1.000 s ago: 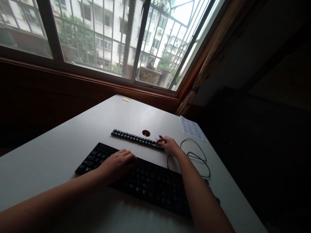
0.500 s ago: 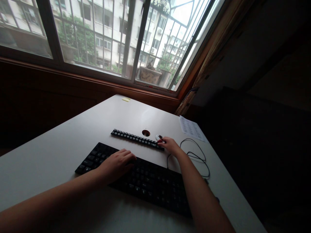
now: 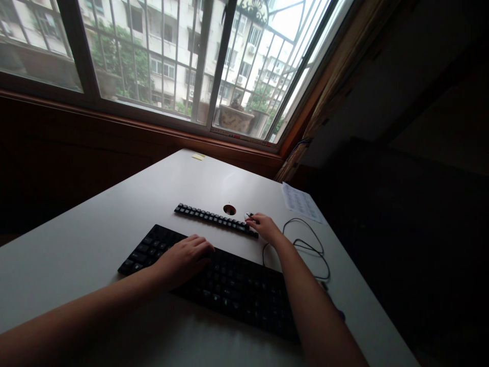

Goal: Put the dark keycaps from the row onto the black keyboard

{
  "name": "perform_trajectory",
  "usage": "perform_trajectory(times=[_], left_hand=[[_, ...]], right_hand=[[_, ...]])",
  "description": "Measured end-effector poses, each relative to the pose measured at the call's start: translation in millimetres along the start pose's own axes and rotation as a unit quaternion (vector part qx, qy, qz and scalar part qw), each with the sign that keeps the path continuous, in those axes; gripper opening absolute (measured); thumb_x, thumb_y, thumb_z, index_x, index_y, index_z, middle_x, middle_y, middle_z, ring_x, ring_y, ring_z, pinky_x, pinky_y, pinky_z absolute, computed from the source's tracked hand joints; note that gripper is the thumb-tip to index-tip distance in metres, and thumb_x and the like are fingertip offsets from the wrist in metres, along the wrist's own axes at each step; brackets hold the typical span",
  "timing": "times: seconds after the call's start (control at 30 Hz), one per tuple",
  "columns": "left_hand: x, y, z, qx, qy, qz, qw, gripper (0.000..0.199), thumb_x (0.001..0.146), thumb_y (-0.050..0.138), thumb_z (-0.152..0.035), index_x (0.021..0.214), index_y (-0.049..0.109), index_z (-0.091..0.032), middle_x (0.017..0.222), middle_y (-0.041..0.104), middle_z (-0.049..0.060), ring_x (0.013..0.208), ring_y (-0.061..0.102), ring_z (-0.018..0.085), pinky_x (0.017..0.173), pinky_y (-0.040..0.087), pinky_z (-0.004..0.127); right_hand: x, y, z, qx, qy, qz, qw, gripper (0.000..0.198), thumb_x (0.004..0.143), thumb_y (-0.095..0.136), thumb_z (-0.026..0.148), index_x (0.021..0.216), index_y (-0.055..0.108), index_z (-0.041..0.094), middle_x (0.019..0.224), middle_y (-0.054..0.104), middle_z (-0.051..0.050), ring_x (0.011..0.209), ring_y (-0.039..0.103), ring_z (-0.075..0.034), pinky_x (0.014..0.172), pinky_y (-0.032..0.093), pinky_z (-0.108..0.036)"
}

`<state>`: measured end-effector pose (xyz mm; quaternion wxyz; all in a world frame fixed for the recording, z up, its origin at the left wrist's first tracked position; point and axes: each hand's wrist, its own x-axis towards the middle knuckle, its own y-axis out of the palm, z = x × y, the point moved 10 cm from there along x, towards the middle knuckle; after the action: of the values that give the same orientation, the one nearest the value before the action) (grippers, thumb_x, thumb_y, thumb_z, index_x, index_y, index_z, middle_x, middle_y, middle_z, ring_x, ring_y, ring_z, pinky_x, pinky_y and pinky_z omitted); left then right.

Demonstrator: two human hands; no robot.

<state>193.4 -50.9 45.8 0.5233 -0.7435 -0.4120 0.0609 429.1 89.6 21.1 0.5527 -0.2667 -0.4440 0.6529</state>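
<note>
A black keyboard (image 3: 237, 285) lies at a slant on the white desk. My left hand (image 3: 187, 255) rests on its far middle part, fingers curled together over the keys and thumb tucked below; the fingertips are partly hidden. Beyond it runs a narrow strip of black keycaps (image 3: 210, 216) in two rows. My right hand (image 3: 265, 227) is at the right end of this strip, thumb and fingers pinched together. Whatever is between those fingertips is too small to make out. Just behind them sits a small white round thing (image 3: 248, 215), partly covered by the fingers.
A thin black cable (image 3: 319, 250) loops on the desk right of my right forearm. A printed sheet (image 3: 301, 201) lies at the right edge. A round cable hole (image 3: 229, 209) opens behind the keycap strip. A yellow note (image 3: 198, 157) sits at the far corner, below a barred window.
My right hand has shifted very slightly left and away from me, toward the white round thing. My left hand and the keyboard have stayed put.
</note>
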Motion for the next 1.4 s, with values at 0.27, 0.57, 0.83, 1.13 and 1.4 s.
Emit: perform_trajectory(times=[0.27,0.57,0.83,1.13,1.4], left_hand=[[-1,1,2,-0.009,0.007,-0.017,1.0,0.016,0.091,0.057,-0.016,0.106,0.06,-0.021,0.103,0.065,0.005,0.098,0.06,0.022,0.087,0.051,0.036],[-2,2,2,-0.009,0.011,-0.017,1.0,0.018,0.091,0.057,-0.016,0.108,0.059,-0.02,0.105,0.066,0.006,0.099,0.06,0.023,0.088,0.051,0.038],[-2,2,2,-0.009,0.011,-0.014,1.0,0.018,0.091,0.058,-0.017,0.109,0.058,-0.02,0.105,0.066,0.006,0.1,0.06,0.023,0.088,0.052,0.037],[-1,2,2,-0.006,-0.007,0.0,1.0,0.018,0.091,0.059,-0.016,0.108,0.058,-0.02,0.107,0.065,0.006,0.102,0.059,0.024,0.091,0.051,0.038],[-1,5,4,-0.007,-0.005,0.003,1.0,0.02,0.09,0.059,-0.016,0.11,0.058,-0.02,0.108,0.065,0.006,0.103,0.059,0.024,0.091,0.05,0.039]], right_hand=[[8,9,5,-0.008,-0.011,0.004,1.0,0.019,0.088,0.06,0.029,0.092,0.076,0.02,0.092,0.067,-0.005,0.085,0.062,-0.018,0.079,0.046,-0.027],[9,12,2,-0.019,-0.015,-0.002,1.0,0.019,0.088,0.06,0.03,0.083,0.075,0.019,0.088,0.065,-0.004,0.081,0.059,-0.017,0.079,0.045,-0.026],[7,11,8,-0.012,-0.023,-0.007,1.0,0.023,0.091,0.057,0.033,0.087,0.075,0.019,0.09,0.064,-0.005,0.082,0.06,-0.017,0.078,0.045,-0.026],[9,15,14,-0.006,-0.023,0.006,1.0,0.025,0.092,0.056,0.035,0.091,0.076,0.02,0.098,0.064,-0.006,0.085,0.061,-0.016,0.082,0.045,-0.026],[7,17,14,-0.004,-0.029,0.009,1.0,0.025,0.092,0.056,0.033,0.089,0.076,0.019,0.098,0.064,-0.006,0.087,0.061,-0.017,0.084,0.046,-0.027]])
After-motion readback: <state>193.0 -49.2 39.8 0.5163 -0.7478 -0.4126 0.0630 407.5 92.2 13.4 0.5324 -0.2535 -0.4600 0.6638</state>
